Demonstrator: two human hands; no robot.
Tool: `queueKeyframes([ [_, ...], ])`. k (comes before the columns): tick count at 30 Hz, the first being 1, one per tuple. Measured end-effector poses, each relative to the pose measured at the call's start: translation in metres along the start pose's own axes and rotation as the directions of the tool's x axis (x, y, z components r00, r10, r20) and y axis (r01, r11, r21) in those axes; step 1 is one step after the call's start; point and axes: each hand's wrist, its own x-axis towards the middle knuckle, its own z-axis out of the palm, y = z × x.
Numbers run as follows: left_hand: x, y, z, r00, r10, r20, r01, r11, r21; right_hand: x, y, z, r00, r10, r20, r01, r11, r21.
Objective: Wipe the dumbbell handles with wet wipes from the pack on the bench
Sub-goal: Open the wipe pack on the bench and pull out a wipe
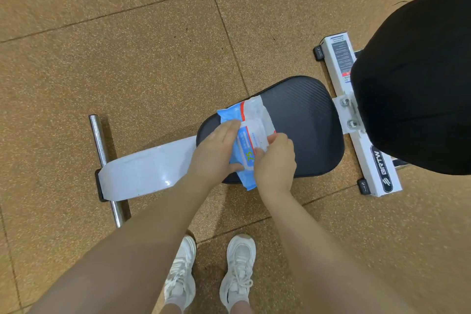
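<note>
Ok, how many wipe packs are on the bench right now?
1. The wipe pack lies on the black seat pad, held by the left hand and right hand. Nothing shows of any others.

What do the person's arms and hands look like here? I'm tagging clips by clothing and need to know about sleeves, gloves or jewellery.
Both forearms are bare right up to the bottom edge of the picture, with no sleeves in view. The left hand and right hand wear no gloves, and no watch, bracelet or ring shows on the wrists or fingers. No markings are visible.

Both hands [216, 153] [275, 160] hold the wipes pack [251, 122] on the bench seat [305, 115].
</note>
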Motion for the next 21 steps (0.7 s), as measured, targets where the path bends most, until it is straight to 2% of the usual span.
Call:
queueKeyframes([
  [3, 0.018, -0.003, -0.017, 0.976, 0.12, 0.181, -0.148, 0.978, 0.149, -0.004, 0.012, -0.006, 0.997, 0.046, 0.058, -0.053, 0.992, 0.118],
  [5, 0.032, -0.003, -0.033, 0.945, 0.226, 0.238, -0.295, 0.902, 0.315, -0.018, 0.018, -0.009, 0.993, -0.061, 0.103, 0.045, 0.987, 0.152],
  [6, 0.036, -0.003, -0.038, 0.94, 0.267, 0.212, -0.328, 0.876, 0.354, -0.027, 0.02, -0.009, 0.979, -0.136, 0.152, 0.113, 0.982, 0.154],
  [8, 0.035, -0.001, -0.041, 0.965, 0.247, 0.093, -0.264, 0.902, 0.342, -0.04, 0.023, -0.011, 0.906, -0.317, 0.279, 0.298, 0.948, 0.108],
  [10, 0.026, 0.001, -0.034, 0.989, 0.148, 0.016, -0.148, 0.973, 0.174, -0.036, 0.023, -0.015, 0.813, -0.469, 0.344, 0.491, 0.871, 0.025],
  [12, 0.012, -0.002, -0.021, 0.999, 0.047, 0.014, -0.044, 0.986, -0.159, -0.016, 0.018, -0.022, 0.697, -0.644, 0.316, 0.703, 0.701, -0.12],
  [13, 0.003, -0.003, -0.015, 1.0, -0.002, 0.016, 0.008, 0.937, -0.349, -0.004, 0.016, -0.027, 0.646, -0.696, 0.314, 0.761, 0.62, -0.192],
  [15, -0.013, -0.005, -0.007, 0.995, -0.097, -0.001, 0.073, 0.754, -0.653, 0.019, 0.023, -0.031, 0.594, -0.738, 0.32, 0.803, 0.517, -0.298],
  [16, -0.018, -0.006, -0.004, 0.992, -0.125, -0.009, 0.08, 0.691, -0.719, 0.024, 0.025, -0.033, 0.576, -0.714, 0.398, 0.817, 0.492, -0.3],
  [17, -0.021, -0.006, -0.001, 0.992, -0.127, -0.025, 0.068, 0.678, -0.732, 0.029, 0.027, -0.034, 0.558, -0.687, 0.466, 0.829, 0.483, -0.281],
  [19, -0.019, -0.01, 0.006, 0.98, -0.174, -0.095, 0.069, 0.747, -0.661, 0.036, 0.029, -0.034, 0.543, -0.65, 0.531, 0.838, 0.467, -0.284],
  [21, -0.008, -0.013, 0.009, 0.949, -0.254, -0.187, 0.123, 0.844, -0.522, 0.039, 0.034, -0.032, 0.591, -0.574, 0.567, 0.799, 0.517, -0.309],
])
